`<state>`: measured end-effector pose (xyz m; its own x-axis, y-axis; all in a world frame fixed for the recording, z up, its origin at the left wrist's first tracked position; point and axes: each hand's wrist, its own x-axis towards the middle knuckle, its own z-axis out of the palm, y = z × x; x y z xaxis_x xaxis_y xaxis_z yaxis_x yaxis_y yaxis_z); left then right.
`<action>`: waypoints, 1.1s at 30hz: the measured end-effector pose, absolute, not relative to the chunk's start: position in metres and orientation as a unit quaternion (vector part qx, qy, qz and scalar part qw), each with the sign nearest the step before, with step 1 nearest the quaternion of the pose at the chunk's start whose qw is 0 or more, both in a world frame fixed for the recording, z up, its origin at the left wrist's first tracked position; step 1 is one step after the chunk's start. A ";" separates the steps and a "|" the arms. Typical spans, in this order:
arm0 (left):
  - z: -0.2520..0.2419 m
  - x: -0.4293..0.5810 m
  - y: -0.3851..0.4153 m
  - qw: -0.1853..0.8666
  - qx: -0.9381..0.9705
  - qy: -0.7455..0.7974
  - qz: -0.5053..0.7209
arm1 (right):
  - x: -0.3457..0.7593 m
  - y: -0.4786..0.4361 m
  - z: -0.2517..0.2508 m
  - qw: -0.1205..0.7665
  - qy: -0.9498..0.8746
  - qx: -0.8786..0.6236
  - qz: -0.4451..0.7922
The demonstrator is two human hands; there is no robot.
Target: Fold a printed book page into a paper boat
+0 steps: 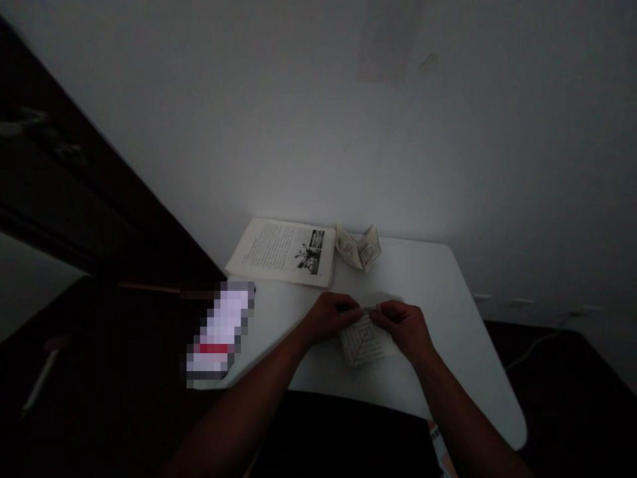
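A folded piece of printed paper [365, 342] is held just over the near half of the white table [423, 285]. At its top edge, my left hand [331, 315] pinches the left part between thumb and fingers. My right hand [403, 324] grips the same edge a little to the right, its fingertips close to those of the left. Creases and rows of print show on the paper below the fingers. Beyond my hands stands a folded paper shape [358, 249] with raised points, made of similar printed paper.
An open book [283, 252] lies at the table's back left, beside the folded shape. A blurred-out phone-like device [221, 332] rests along the left edge. A pale wall [318, 119] rises behind; a dark door [74, 153] is at left. A cable [537, 342] hangs at right.
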<state>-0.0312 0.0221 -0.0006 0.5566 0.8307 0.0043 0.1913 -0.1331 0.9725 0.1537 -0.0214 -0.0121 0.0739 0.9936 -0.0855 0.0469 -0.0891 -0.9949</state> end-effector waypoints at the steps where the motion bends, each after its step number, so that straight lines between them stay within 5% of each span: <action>1: -0.001 -0.031 0.022 0.542 0.692 0.373 0.298 | 0.153 -0.021 -0.012 0.484 -0.473 -0.550 0.489; 33: 0.000 -0.029 0.019 0.498 0.686 0.419 0.326 | 0.151 -0.021 -0.009 0.464 -0.488 -0.540 0.505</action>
<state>-0.0288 0.0191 -0.0005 0.4361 0.8994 0.0295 0.2499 -0.1526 0.9562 0.1514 -0.0208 -0.0090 0.0139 0.9957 -0.0914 0.0585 -0.0921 -0.9940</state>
